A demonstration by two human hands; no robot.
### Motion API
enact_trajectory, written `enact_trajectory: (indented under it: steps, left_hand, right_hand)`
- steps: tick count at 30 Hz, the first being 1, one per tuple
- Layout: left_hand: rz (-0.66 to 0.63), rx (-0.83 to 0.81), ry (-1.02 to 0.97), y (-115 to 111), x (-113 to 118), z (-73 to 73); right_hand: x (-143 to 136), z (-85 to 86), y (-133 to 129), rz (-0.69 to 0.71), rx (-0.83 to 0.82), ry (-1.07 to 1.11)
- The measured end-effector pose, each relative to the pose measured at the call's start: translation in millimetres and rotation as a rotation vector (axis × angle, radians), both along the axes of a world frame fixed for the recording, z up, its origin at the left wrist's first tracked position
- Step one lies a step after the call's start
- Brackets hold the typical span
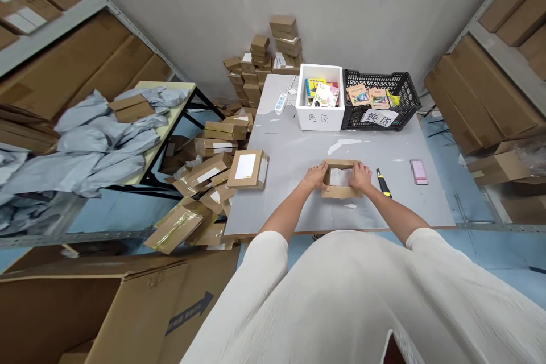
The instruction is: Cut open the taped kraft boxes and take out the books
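Note:
On the grey table, a small cardboard box (342,192) sits in front of me, with something white visible inside it. My left hand (316,175) is closed on the box's left side, thumb at the inner edge. Its right side is gripped by my right hand (362,175). Just right of that hand lies a yellow-and-black utility knife (383,183). Farther right is a phone (418,172) with a pink screen. A closed cardboard parcel (248,169) with a white label rests at the table's left edge.
Behind the box stand a white foam bin (319,119) and a black plastic crate (379,77), both holding books or packs. A power strip (280,104) lies left of them. Parcels (209,170) pile on the floor at left. Grey mailing bags (85,142) cover a side table.

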State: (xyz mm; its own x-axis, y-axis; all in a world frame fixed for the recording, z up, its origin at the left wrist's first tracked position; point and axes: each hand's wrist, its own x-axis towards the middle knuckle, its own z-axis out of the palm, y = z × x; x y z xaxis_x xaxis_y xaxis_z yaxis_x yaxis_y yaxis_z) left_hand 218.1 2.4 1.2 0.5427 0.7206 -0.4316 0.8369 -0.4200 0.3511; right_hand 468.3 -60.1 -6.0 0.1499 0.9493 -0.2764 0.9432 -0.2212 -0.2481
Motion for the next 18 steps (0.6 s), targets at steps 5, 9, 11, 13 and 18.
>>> enact_trajectory:
  steps: [5, 9, 11, 13, 18]
  left_hand:
    - [0.034, 0.025, -0.034, -5, -3, -5.0]
    - [0.050, 0.037, -0.059, -6, -2, -6.1]
    - [0.050, 0.034, -0.079, -6, -1, -6.4]
    - [0.045, 0.022, -0.096, -6, -1, -6.9]
    - [0.054, 0.038, -0.108, -8, 2, -9.4]
  right_hand:
    - [20, 0.6, 6, -0.052, 0.022, 0.210]
    - [59, 0.0, 1, -0.052, 0.084, 0.436]
    - [76, -2.3, -6, -0.098, 0.114, 0.442]
    - [87, -6.9, -15, -0.127, 0.120, 0.373]
    - [95, -20.2, -30, -0.102, 0.104, 0.191]
